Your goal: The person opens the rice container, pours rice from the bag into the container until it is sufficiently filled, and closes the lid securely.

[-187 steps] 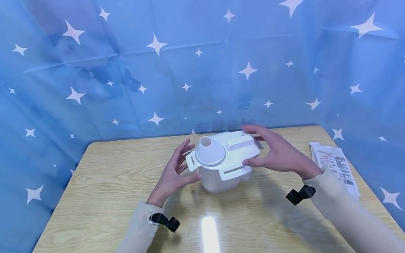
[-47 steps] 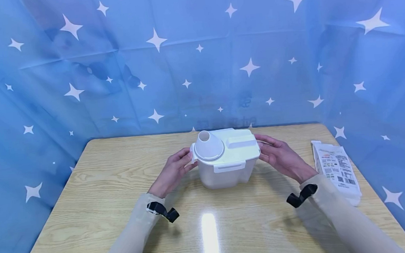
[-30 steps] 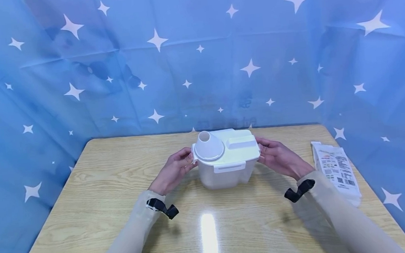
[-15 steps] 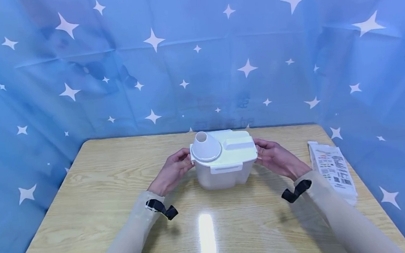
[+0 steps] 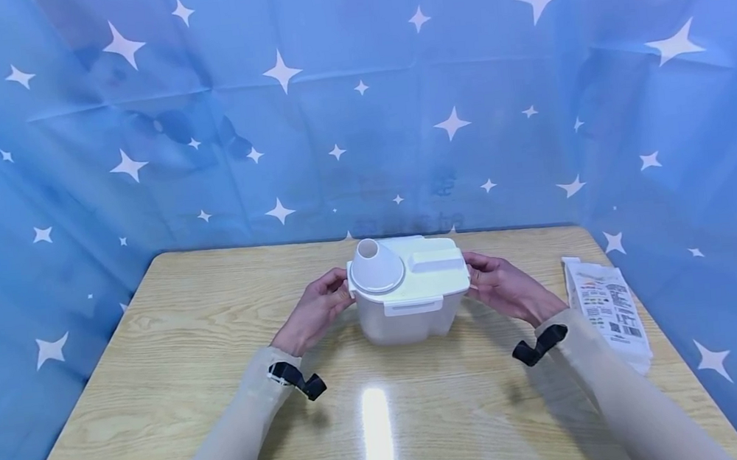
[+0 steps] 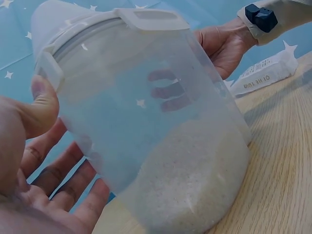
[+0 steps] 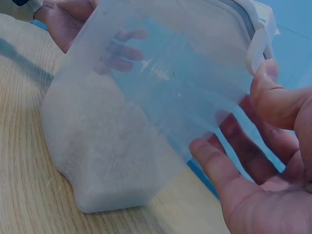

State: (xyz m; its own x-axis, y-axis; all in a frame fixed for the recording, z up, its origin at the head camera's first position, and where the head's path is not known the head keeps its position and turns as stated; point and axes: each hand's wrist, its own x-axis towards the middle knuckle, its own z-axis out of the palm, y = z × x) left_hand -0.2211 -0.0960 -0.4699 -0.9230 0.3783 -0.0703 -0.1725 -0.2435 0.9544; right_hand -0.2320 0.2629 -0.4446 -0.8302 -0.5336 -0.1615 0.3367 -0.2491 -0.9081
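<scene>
A translucent white rice container [image 5: 404, 326] stands mid-table, with white grain that looks like rice [image 6: 190, 170] in its lower part. Its white lid [image 5: 436, 279] carries a cone-shaped spout cap [image 5: 377, 266] and a raised ridge; the front clip [image 5: 414, 306] lies folded down. At the left end my left hand [image 5: 315, 311] holds the container, thumb at the end clip [image 6: 50, 70] and fingers against the wall. My right hand [image 5: 507, 287] grips the opposite end likewise, its thumb at the clip [image 7: 256, 51]. From above, the end wall hides some right fingertips.
A white printed bag [image 5: 609, 310] lies near the right edge of the wooden table [image 5: 205, 334]. A blue star-patterned cloth [image 5: 357, 112] hangs close behind the table and along its sides. Both wrists wear black camera straps.
Several seconds ago the lid clips stuck outward and both hands were spread around the lid; now the front clip is down and the hands grip the ends. Over the last second, little has moved.
</scene>
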